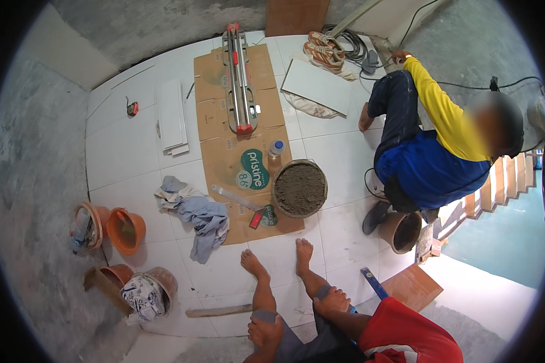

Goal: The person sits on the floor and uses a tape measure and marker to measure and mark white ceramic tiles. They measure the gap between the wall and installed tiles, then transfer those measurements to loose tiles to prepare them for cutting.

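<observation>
I sit with my bare feet on white floor tiles. My left hand (264,331) rests over my left knee on the grey trouser leg, its fingers draped and holding no tool. On the other knee lies my right hand (333,301), fingers spread and likewise without a tool. Ahead of my feet is a bucket of grey mortar (299,189), at the edge of a flattened cardboard sheet (224,154). A flat pale tool with a red end (256,218) lies on the cardboard, and a clear bottle with a blue cap (276,148) stands near the bucket.
A manual tile cutter (242,78) lies on the cardboard. A co-worker (430,151) crouches at right beside another bucket (400,233). Crumpled cloth (203,215), an orange bucket (126,231) and a tape measure (132,108) are left. A blue spirit level (374,282) lies near my right arm.
</observation>
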`<state>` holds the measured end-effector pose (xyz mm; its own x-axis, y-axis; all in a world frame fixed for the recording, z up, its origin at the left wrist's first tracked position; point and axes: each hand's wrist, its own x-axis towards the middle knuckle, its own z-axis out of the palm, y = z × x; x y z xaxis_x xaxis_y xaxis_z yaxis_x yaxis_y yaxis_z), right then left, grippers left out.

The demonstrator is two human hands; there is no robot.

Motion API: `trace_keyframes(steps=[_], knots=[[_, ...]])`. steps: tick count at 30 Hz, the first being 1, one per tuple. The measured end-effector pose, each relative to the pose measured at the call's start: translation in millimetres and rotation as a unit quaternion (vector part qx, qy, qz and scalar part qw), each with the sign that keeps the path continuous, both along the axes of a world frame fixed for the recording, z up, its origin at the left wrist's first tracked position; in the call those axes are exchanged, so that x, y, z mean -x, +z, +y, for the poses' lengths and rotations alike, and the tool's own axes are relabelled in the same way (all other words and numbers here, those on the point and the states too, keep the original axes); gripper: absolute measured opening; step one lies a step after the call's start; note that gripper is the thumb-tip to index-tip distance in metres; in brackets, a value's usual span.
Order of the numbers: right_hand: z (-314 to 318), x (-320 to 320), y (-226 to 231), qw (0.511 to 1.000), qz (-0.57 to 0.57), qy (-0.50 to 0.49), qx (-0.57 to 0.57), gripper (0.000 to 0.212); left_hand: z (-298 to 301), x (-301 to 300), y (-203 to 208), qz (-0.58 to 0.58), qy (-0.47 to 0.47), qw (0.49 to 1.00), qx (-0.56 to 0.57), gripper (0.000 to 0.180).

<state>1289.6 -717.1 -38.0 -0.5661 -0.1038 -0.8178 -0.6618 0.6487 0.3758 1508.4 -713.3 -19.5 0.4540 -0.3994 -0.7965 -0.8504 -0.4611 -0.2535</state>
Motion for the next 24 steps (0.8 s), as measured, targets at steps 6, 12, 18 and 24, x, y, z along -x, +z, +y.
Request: trace_keyframes(steps=[6, 12, 18, 24], knots=[[-5, -6, 4, 1.0, -0.01, 0.0, -0.001, 0.081, 2, -6, 1, 0.017, 0.013, 1.0, 0.007, 0.099], [-4, -11, 4, 1.0, -0.001, 0.005, -0.014, 0.08, 7, -4, -7, -0.018, 0.001, 1.0, -0.022, 0.102], [2, -5, 0, 1.0, 0.007, 0.013, -0.008, 0.081, 12, -1, -12, -0.024, -0.006, 0.999, -0.03, 0.106], [-1, -1, 10, 1.0, -0.003, -0.008, -0.007, 0.08, 5, 1, -8, -0.023, -0.002, 1.0, -0.017, 0.103]])
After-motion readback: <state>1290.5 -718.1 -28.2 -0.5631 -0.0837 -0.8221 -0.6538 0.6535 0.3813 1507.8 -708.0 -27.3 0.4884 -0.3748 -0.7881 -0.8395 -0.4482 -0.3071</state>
